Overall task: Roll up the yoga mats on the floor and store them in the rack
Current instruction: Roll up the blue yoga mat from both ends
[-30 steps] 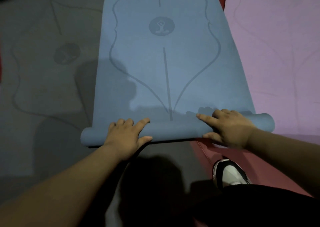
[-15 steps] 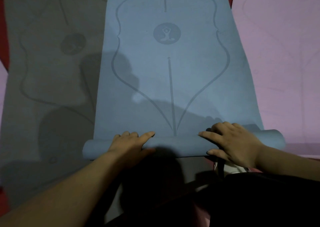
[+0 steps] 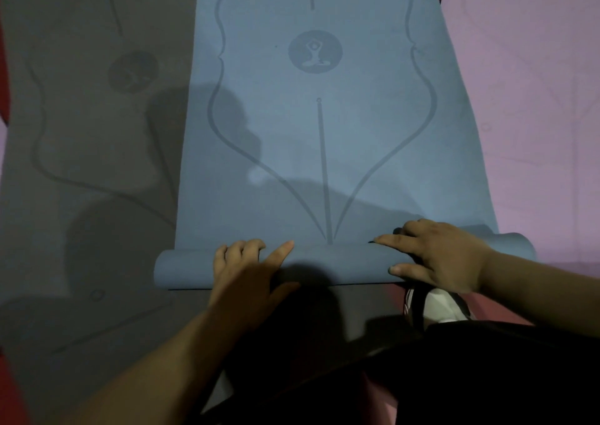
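A blue yoga mat with a round figure logo lies flat ahead of me, its near end wound into a roll that runs left to right. My left hand sits on top of the roll left of centre, fingers curled over it and thumb pointing right. My right hand grips the roll right of centre, fingers over the far side and thumb on the near side. A grey mat lies flat to the left, a pink mat flat to the right.
Red floor shows between the mats and at the left edge. My white and black shoe stands just behind the roll under my right hand. My dark trouser leg fills the bottom right.
The roll has moved forward along the blue mat and grown a little thicker, covering more of the printed lines. Both hands stayed on it.
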### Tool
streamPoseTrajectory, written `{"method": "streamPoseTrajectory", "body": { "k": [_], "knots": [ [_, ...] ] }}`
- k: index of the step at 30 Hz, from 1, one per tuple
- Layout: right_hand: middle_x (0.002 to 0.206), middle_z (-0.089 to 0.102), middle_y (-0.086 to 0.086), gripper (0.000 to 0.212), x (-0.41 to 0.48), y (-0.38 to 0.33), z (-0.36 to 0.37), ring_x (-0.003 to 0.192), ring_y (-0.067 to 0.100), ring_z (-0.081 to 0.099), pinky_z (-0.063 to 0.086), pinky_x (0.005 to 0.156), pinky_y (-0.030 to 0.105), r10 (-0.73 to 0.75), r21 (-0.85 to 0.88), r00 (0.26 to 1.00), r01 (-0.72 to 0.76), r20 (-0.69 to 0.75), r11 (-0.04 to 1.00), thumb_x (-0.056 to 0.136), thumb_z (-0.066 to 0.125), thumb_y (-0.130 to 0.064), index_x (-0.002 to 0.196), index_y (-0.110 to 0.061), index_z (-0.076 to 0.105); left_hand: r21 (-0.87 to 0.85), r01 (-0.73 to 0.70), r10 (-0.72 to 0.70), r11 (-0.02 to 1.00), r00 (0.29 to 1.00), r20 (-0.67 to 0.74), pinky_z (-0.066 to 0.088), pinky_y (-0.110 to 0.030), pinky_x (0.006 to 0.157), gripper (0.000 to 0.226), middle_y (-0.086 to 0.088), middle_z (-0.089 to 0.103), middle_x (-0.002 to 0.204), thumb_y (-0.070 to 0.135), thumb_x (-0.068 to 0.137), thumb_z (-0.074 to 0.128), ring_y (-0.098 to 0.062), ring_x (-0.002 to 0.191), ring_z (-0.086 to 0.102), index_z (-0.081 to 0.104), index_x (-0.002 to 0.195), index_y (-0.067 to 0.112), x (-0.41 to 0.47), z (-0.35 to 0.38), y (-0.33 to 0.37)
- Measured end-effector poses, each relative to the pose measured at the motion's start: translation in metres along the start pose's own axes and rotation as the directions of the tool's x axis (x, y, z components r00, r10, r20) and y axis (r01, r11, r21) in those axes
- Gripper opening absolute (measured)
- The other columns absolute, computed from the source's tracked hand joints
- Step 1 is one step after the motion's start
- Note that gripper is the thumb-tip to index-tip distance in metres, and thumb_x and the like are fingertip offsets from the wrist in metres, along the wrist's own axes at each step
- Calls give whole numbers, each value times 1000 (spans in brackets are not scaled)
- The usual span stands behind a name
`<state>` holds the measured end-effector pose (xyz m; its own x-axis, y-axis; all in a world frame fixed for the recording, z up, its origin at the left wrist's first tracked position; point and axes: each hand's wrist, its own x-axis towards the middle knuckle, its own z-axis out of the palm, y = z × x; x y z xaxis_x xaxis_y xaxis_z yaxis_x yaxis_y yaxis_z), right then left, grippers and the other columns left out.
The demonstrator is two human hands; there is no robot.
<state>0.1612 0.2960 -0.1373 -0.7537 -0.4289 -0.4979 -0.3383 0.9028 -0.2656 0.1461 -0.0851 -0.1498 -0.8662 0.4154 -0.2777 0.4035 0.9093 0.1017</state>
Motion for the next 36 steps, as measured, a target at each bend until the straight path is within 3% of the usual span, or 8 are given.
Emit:
{"method": "streamPoseTrajectory", "body": {
  "k": [4,8,15,18,20,24,30,36],
  "knots": [
    [121,55,1,65,-13,-18,12,101,28,57,50,83,44,31,-115,969,-61,-247,991,100,31,-68,153,-32,41,-21,-38,38,999,999,11,40,-46,89,79,1,55,104,89,86,21,-28,93,55,51,144,44,19,-8,-7],
    [119,55,4,70,-14,-24,19,98,31,56,47,79,45,60,-151,950,-111,-306,982,95,38,-73,153,-32,44,5,-15,15,1000,989,149,33,-41,92,98,8,37,102,96,71,-6,-20,98,45,31,151,54,30,-17,-11],
    [124,53,-8,69,4,-9,-1,109,21,52,46,90,40,92,-69,989,-101,-114,993,93,21,-84,152,-49,30,-45,52,-35,998,946,323,28,-43,104,68,8,35,108,83,89,30,-20,116,43,23,152,57,52,-28,-11],
    [128,51,-10,70,12,-3,-11,116,19,50,44,98,40,95,-5,995,-95,-36,995,89,18,-86,151,-54,23,-76,95,-77,993,974,213,28,-43,104,61,10,38,111,80,90,35,-19,116,40,34,148,59,49,-27,-5],
    [130,51,-10,70,17,1,-16,119,18,50,44,101,41,97,54,995,-97,3,994,88,19,-86,151,-56,23,-116,86,-88,989,996,-14,33,-43,96,55,7,47,111,74,91,37,-23,108,45,51,140,54,37,-19,4],
    [128,51,-8,69,21,4,-16,119,19,51,44,102,41,78,53,997,-79,25,995,88,19,-86,149,-54,25,-21,-68,62,997,969,-239,38,-47,91,63,-7,59,117,72,91,46,-34,101,54,60,141,37,22,-1,5],
    [115,58,1,63,13,-7,-11,99,29,57,46,84,42,104,-102,965,-132,-241,986,97,26,-71,147,-38,45,14,19,-20,1000,993,119,30,-41,97,83,7,44,120,88,77,16,-21,113,42,29,152,53,50,-27,-2],
    [121,58,15,70,9,-30,9,104,38,54,43,88,49,131,-189,928,-206,-347,960,95,36,-69,151,-27,47,-8,-11,13,1000,973,231,32,-41,99,69,11,33,109,82,89,29,-18,111,39,22,152,54,65,-36,-7]
  ]
}}
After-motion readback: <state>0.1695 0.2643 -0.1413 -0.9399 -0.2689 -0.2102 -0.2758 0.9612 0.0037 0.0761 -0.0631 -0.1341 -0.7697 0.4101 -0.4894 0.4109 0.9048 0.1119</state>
